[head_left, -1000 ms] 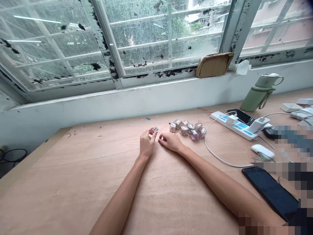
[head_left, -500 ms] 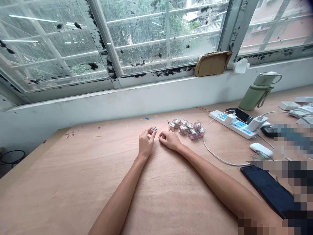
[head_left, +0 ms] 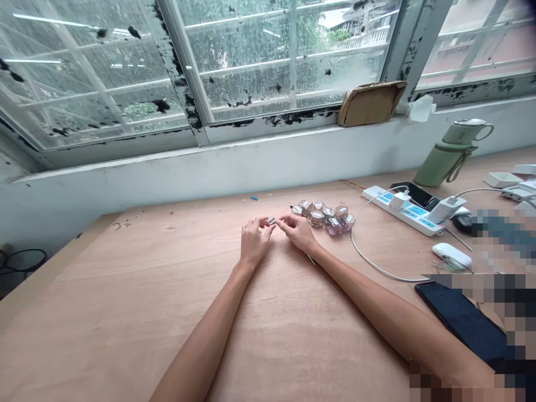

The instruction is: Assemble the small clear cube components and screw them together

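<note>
My left hand (head_left: 254, 240) is closed on a small labelled container (head_left: 272, 221), which shows between its fingertips. On the right, my right hand (head_left: 296, 231) has its fingers pinched at the container's right side; whether they hold a part of it is too small to tell. Several clear hexagonal containers with white labels (head_left: 317, 218) stand grouped just beyond and right of my right hand. A thin greenish stick (head_left: 311, 259) shows beside my right wrist, partly hidden by it.
A white power strip (head_left: 419, 219) with chargers and a cable lies at the right. Near it are a green bottle (head_left: 439, 162), a white mouse-shaped object (head_left: 452, 255) and a dark phone (head_left: 460, 321). A small blue piece (head_left: 254, 198) lies toward the wall.
My right hand has risen and its fingertips have come to the container in my left hand. The thin stick now shows by my right wrist. The view has shifted slightly.
</note>
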The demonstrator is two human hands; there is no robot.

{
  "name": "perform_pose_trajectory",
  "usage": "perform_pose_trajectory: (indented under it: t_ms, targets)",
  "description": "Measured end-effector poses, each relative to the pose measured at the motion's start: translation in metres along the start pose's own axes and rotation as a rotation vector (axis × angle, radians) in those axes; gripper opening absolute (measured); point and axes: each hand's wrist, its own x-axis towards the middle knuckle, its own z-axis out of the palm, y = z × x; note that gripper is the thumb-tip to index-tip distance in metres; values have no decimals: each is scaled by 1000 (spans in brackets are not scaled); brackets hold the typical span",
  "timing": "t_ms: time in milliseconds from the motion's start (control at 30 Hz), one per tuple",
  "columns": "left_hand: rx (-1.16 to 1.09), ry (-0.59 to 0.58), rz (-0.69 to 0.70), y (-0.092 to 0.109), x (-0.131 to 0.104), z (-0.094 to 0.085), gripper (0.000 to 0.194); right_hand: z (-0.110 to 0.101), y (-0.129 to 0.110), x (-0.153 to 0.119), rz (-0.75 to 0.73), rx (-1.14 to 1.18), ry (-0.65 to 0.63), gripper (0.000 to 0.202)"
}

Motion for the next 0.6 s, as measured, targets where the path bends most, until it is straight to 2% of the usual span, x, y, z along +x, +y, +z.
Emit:
perform_pose_trajectory:
  t_ms: [167,600]
  targets:
    - [18,-42,28,0,0,1,25,-1,-2,2,67,86,-10,43]
    - [100,-27,119,0,-4,2,16,1,-3,1,16,-12,-14,43]
